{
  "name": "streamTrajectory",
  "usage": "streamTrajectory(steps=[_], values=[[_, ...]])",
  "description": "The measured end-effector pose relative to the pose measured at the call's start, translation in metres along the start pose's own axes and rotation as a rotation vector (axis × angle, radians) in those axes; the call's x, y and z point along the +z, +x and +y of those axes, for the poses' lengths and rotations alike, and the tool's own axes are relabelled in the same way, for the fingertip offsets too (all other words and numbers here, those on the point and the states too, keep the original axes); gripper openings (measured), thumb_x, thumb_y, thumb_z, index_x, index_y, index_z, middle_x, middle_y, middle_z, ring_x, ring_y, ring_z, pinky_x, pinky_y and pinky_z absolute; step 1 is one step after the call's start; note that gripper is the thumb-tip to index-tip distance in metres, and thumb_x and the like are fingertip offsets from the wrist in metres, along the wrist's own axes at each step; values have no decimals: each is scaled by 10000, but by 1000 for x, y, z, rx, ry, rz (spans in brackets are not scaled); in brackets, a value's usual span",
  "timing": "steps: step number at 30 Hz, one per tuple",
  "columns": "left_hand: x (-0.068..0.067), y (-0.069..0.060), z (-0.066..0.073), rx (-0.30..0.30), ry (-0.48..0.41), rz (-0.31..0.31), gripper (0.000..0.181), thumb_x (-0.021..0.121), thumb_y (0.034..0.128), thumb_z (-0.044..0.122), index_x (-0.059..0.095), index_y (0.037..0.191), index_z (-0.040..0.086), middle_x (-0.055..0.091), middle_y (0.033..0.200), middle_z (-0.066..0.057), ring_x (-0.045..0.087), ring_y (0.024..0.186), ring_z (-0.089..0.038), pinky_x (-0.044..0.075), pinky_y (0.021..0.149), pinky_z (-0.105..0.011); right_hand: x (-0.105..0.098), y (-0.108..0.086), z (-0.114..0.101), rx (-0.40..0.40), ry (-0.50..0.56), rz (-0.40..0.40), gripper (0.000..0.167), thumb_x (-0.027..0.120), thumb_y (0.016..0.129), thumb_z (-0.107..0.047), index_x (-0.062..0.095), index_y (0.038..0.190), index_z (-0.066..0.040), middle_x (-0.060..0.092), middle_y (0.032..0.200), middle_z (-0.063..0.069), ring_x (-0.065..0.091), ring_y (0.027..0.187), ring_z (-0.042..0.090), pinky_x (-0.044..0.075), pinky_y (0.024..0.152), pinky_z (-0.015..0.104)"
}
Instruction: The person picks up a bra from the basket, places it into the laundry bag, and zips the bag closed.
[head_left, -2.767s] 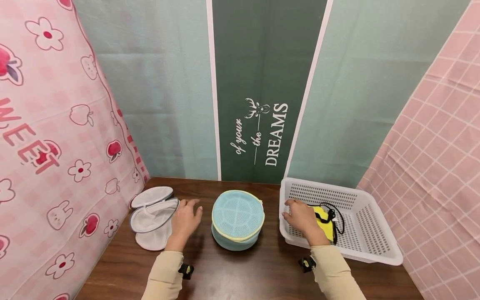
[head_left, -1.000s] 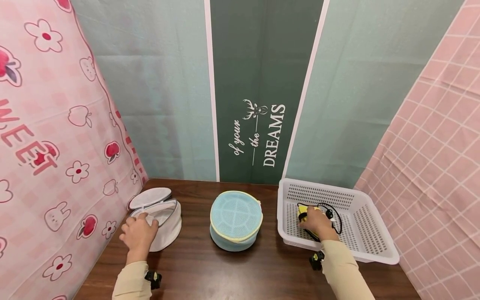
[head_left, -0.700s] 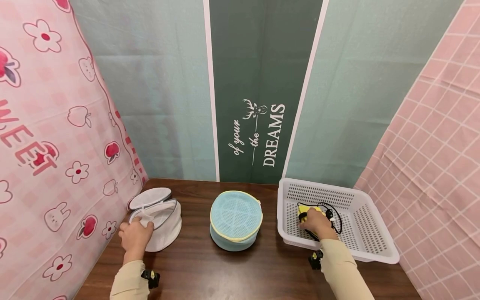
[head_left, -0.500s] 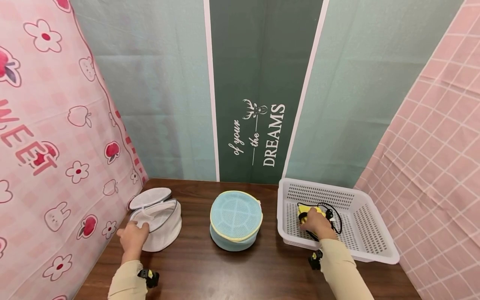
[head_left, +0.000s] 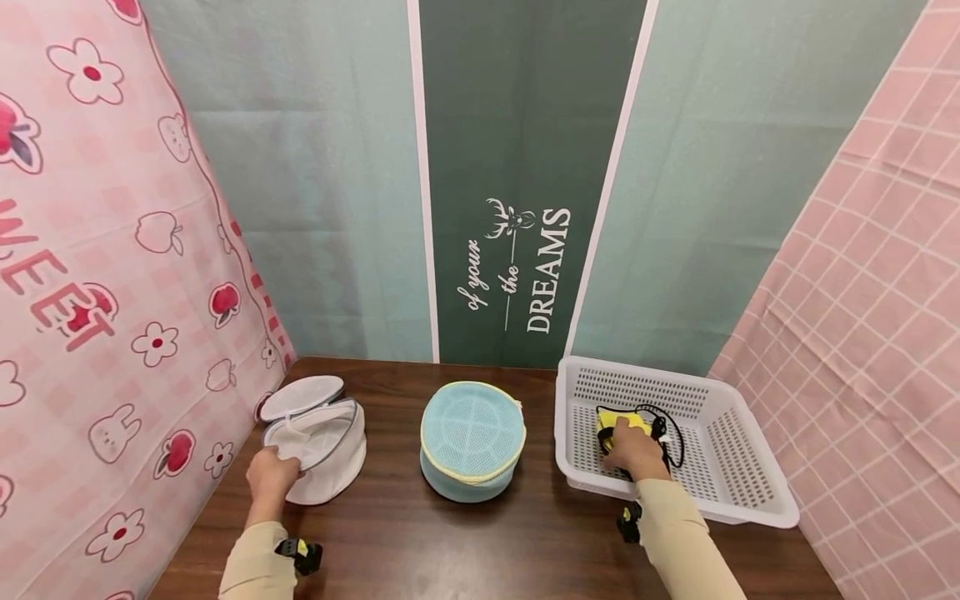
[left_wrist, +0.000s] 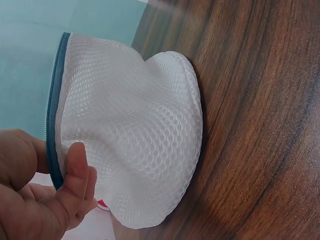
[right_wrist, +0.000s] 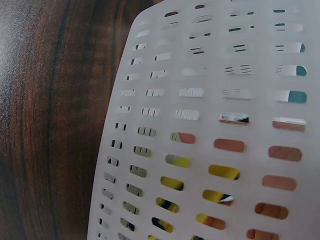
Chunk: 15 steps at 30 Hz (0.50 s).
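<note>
A white mesh laundry bag (head_left: 341, 462) stands at the table's left with its lid folded back. My left hand (head_left: 272, 477) pinches the near part of its rim. In the left wrist view, the thumb and fingers (left_wrist: 75, 170) hold the blue zipper edge, and the mesh bag (left_wrist: 135, 115) sags below. Inside the white plastic basket (head_left: 565, 417), my right hand (head_left: 636, 452) grips a yellow cloth-like item (head_left: 609, 418) with black straps and cord. Its fingertips are partly hidden. In the right wrist view, the slotted basket wall (right_wrist: 167, 83) covers most of this, with yellow and skin showing through.
A round light-blue mesh laundry bag (head_left: 474, 429) with yellow trim stands closed at mid-table, between both hands. The brown wooden table (head_left: 465, 550) ends at a curtain (head_left: 352, 208) behind. Patterned cloths hang on both sides.
My left hand went from the bag's right side over its opening to its near left rim, which it now pinches. My right hand moved deeper into the basket onto the yellow item.
</note>
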<state>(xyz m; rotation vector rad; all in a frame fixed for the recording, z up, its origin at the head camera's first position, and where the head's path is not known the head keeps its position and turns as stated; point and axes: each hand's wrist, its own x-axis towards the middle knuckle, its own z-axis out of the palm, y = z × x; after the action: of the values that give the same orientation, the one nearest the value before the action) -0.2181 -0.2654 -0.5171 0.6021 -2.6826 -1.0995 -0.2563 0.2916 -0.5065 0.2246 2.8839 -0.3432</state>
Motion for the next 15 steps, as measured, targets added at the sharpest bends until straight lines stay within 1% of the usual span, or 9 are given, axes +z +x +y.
streamTrajectory(steps=[4, 6, 8, 10, 15], values=[[1, 0, 1, 26, 10, 3, 548, 521, 700, 30, 447, 1166, -248, 432, 1158, -436, 396, 1058, -566, 293, 934, -561, 2, 0, 0, -9, -30, -1, 458, 636, 840, -120, 459, 1184, 126, 543, 780, 156, 536, 657, 283, 425, 550, 418], [2, 0, 1, 44, 18, 12, 541, 518, 700, 33, 453, 1159, -246, 439, 1147, -438, 415, 1043, -557, 303, 922, -560, 2, 0, 0, -3, -31, 0, 353, 590, 868, -96, 492, 1141, 104, 531, 756, 142, 517, 636, 265, 401, 531, 395], [2, 0, 1, 50, 17, 12, 545, 516, 699, 33, 449, 1166, -242, 439, 1147, -438, 416, 1044, -554, 307, 919, -559, 1, -1, -1, -1, -33, 5, 260, 555, 881, -68, 520, 1089, 83, 521, 736, 135, 501, 617, 257, 380, 515, 381], [3, 0, 1, 49, 13, 4, 553, 518, 701, 30, 443, 1182, -231, 437, 1153, -435, 410, 1048, -556, 310, 917, -559, 1, -1, 0, -3, -42, 15, 206, 543, 881, -57, 541, 1043, 70, 521, 733, 133, 495, 610, 254, 376, 511, 378], [4, -1, 1, 63, 5, -11, 583, 529, 679, 8, 432, 1210, -213, 438, 1154, -433, 410, 1039, -562, 330, 899, -560, -1, 0, 2, 4, -42, 34, 188, 554, 864, -63, 572, 1003, 62, 549, 777, 157, 514, 627, 280, 400, 529, 406]])
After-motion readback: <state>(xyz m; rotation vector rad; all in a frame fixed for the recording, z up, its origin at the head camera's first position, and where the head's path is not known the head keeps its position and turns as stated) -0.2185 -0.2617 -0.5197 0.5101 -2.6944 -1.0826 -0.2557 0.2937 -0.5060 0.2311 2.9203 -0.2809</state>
